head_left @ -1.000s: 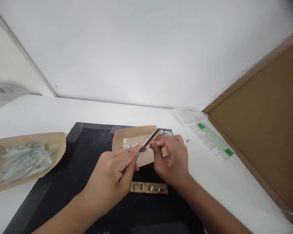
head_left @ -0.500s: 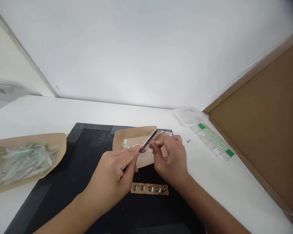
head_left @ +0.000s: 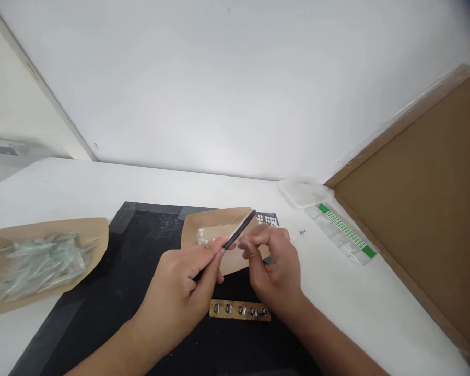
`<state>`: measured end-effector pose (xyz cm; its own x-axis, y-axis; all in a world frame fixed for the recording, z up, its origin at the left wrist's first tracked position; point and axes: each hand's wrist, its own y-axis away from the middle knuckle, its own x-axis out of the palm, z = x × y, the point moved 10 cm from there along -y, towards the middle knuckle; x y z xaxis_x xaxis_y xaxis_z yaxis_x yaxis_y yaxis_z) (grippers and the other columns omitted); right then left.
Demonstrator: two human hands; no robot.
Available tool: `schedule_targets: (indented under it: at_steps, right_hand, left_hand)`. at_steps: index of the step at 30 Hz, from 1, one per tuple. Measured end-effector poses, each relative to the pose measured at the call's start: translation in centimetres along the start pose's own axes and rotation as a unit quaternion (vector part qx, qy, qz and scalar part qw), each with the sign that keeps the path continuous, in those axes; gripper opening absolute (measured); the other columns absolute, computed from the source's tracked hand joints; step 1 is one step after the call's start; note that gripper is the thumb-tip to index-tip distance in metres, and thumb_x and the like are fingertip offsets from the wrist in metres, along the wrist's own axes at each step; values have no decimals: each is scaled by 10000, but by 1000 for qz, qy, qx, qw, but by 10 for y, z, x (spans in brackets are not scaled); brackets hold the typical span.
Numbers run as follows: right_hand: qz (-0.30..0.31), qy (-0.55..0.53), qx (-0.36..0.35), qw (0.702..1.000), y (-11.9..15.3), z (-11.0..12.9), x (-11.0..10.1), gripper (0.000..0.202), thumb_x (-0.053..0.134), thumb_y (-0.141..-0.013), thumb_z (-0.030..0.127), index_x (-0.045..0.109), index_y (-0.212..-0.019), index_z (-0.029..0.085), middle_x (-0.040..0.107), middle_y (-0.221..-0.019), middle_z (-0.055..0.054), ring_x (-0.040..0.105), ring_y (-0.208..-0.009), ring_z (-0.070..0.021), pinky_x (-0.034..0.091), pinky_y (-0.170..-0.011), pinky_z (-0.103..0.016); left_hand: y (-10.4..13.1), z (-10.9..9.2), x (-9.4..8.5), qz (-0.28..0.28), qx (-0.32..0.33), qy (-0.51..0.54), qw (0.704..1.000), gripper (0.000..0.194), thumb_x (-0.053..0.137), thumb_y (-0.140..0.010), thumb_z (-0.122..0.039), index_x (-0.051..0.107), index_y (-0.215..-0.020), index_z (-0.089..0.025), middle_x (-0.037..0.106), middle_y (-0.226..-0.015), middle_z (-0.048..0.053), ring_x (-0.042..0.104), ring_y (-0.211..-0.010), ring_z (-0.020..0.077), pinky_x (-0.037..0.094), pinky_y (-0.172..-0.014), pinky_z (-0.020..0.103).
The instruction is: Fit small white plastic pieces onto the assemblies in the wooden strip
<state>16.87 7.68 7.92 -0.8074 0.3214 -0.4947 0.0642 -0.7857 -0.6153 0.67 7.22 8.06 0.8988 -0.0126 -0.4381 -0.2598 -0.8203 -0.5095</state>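
Note:
My left hand (head_left: 186,279) pinches the lower end of a thin black strip with a pale side (head_left: 241,230), which slants up to the right. Close beside the strip, my right hand (head_left: 276,261) has thumb and forefinger pressed together; whatever lies between them, if anything, is too small to make out. Behind and below both hands is a brown paper tray (head_left: 215,216) holding small white pieces, partly covered by the fingers. Nearer me, a tan strip (head_left: 235,316) bearing several shiny metal bits lies on the black mat (head_left: 141,261).
At the left stands a brown paper tray (head_left: 97,230) of clear plastic packets (head_left: 43,266). Toward the right are a card with white dots (head_left: 268,219), small metal pieces (head_left: 303,232), a clear compartment box with a green label (head_left: 347,232), a translucent lid (head_left: 301,192) and a cardboard panel (head_left: 419,198).
The right fingertips have drawn slightly down and away from the black strip. My left hand keeps its pinch on the strip. The whole view has shifted a little.

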Motion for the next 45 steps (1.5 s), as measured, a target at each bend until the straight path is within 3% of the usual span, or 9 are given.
schedule_targets:
  at_steps: [3,5,9,15,25,33,37,41,45]
  right_hand:
    - [-31,-81,93,992,4,-25,-5,144,659,-1027,241,614,-890,244,712,-795,16,701,-761,-184,484,-826,-391]
    - [-17,-144,129,981,7,-35,0,122,689,-1018,291,635,-920,244,711,-817,6,711,-788,-188,525,-818,-378]
    - [7,-250,181,951,10,-42,9,138,770,-967,322,668,-928,238,720,-835,12,736,-775,-167,573,-800,-337]
    - [-5,-350,241,905,12,-48,12,188,865,-886,309,698,-882,220,733,-813,27,778,-732,-144,626,-750,-271]
    - [22,-442,283,851,21,-53,25,207,859,-905,330,690,-871,216,805,-768,19,769,-660,-107,617,-712,-212]
    - [52,-430,259,863,21,-49,25,223,747,-1001,367,660,-861,217,753,-794,23,718,-709,-105,578,-763,-242]
    - [31,-411,247,877,17,-44,20,166,775,-979,327,672,-903,222,729,-798,23,703,-700,-106,577,-730,-241]
    - [12,-389,214,896,11,-35,12,130,793,-958,269,680,-912,224,700,-850,14,708,-743,-114,590,-738,-247]
    - [12,-390,195,900,11,-28,9,111,769,-973,239,673,-919,231,686,-871,13,708,-745,-111,599,-747,-254]
  left_hand:
    - [-1,11,-1,-4,-31,-1,1000,246,601,-1022,-171,803,-1156,-208,732,-688,-57,652,-535,63,503,-570,153]
    - [0,17,0,0,-40,3,999,260,613,-1018,-178,795,-1198,-225,743,-701,-51,669,-554,77,517,-564,160]
    - [1,8,-3,-29,10,-31,999,288,619,-1007,-159,789,-1228,-230,770,-787,-6,708,-635,113,588,-660,203]
    - [2,7,-8,-63,17,-58,996,290,629,-1003,-154,787,-1232,-233,800,-1134,68,775,-889,158,637,-843,250]
    - [0,14,-8,-60,5,-61,996,320,638,-993,-153,777,-1259,-263,778,-1143,48,752,-997,171,617,-878,260]
    - [1,4,-5,-53,35,-57,996,264,668,-984,-156,781,-1214,-221,766,-1108,56,746,-982,167,613,-874,239]
    - [1,8,-3,-45,18,-60,997,264,680,-988,-177,771,-1224,-253,762,-1087,35,737,-975,165,604,-867,248]
    - [4,12,-3,-42,2,-81,996,319,672,-1003,-214,725,-1305,-297,761,-1127,17,733,-992,174,601,-884,278]
    - [8,19,-5,-49,-19,-118,992,418,699,-991,-280,642,-1405,-285,766,-1077,17,727,-860,171,608,-776,282]
